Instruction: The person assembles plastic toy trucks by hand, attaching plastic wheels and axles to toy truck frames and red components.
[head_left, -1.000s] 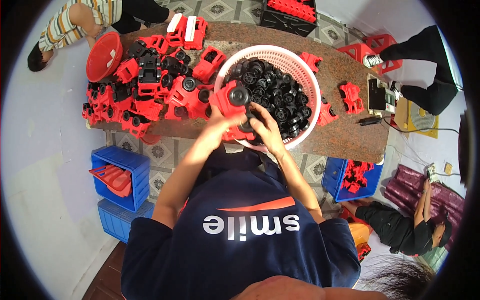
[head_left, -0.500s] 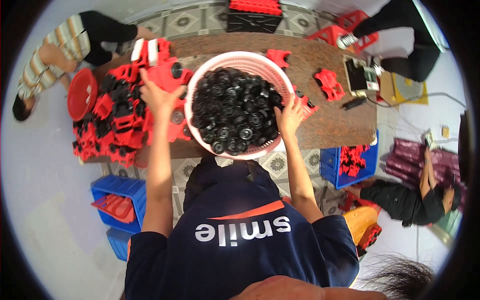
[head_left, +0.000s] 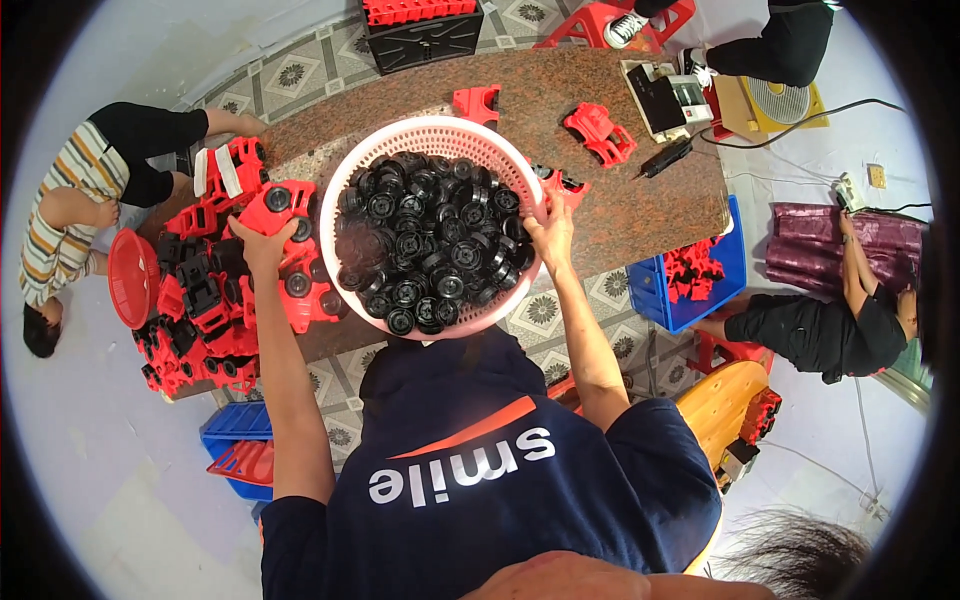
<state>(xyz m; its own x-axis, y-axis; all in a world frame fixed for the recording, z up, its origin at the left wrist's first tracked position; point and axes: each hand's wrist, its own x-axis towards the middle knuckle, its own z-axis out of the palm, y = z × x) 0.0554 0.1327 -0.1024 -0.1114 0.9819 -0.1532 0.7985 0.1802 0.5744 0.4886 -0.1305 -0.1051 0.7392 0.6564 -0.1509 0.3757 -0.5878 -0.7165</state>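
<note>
A pink perforated basket (head_left: 440,128), heaped with black toy wheels (head_left: 430,240), stands at the table's near edge. My right hand (head_left: 552,238) grips its right rim, the thumb inside and the fingers outside. Left of the basket, my left hand (head_left: 264,246) is closed round the near end of a red toy car (head_left: 272,205) with black wheels. Below that car, next to the basket, lies another red toy car (head_left: 305,290) with wheels on. A pile of red and black toy car parts (head_left: 195,330) spreads beyond my left hand.
On the brown table (head_left: 390,95) are a red toy car body (head_left: 600,133), a black hand tool (head_left: 665,157) and a red bowl (head_left: 132,278). A blue crate (head_left: 738,255) with red parts stands at right. One person (head_left: 85,190) sits left, another (head_left: 815,325) right.
My left hand's spread fingers have closed on the red toy car. My right hand stays on the basket rim. The whole view has shifted and turned a little.
</note>
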